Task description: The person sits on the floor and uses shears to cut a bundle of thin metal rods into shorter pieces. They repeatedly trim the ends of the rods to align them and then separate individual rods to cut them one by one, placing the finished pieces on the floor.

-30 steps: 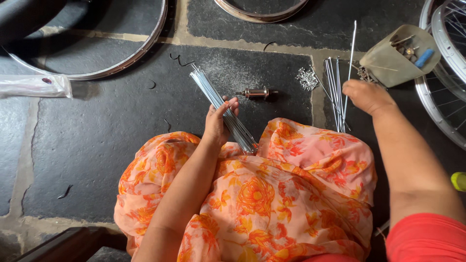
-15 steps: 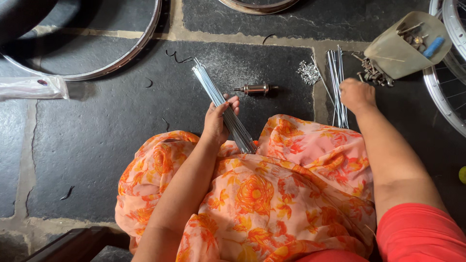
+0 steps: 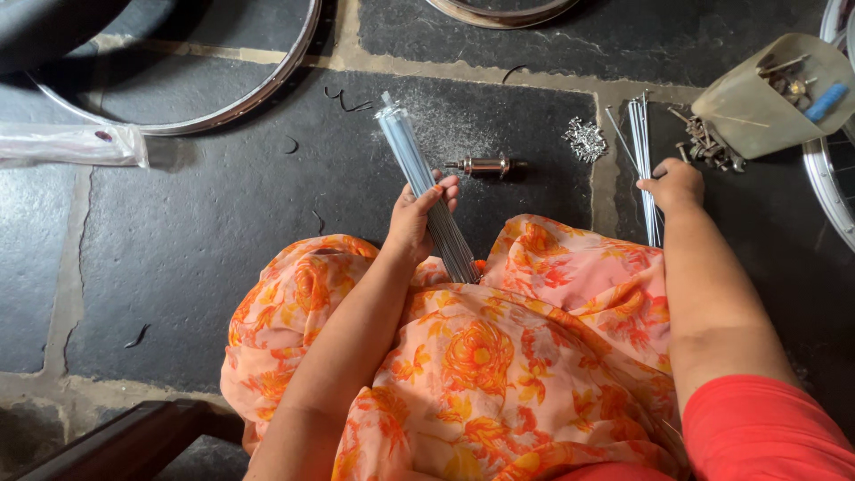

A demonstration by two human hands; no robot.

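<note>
Our left hand [image 3: 417,214] has its grip closed round a long bundle of thin silver steel spokes [image 3: 429,191], slanting off the orange floral lap cloth [image 3: 499,347]. Right hand [image 3: 675,185] pinches shut on looser grey spokes [image 3: 643,151] on the dark stone floor [image 3: 223,223]. Small chrome hub [image 3: 485,165] sits just beside, open floor to the left.

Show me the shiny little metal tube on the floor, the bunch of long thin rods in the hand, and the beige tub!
metal hub [image 3: 485,165], head view, middle of its barrel.
spoke bundle [image 3: 417,171], head view, upper part above the left hand.
beige tub [image 3: 746,107], head view, its side wall.
</note>
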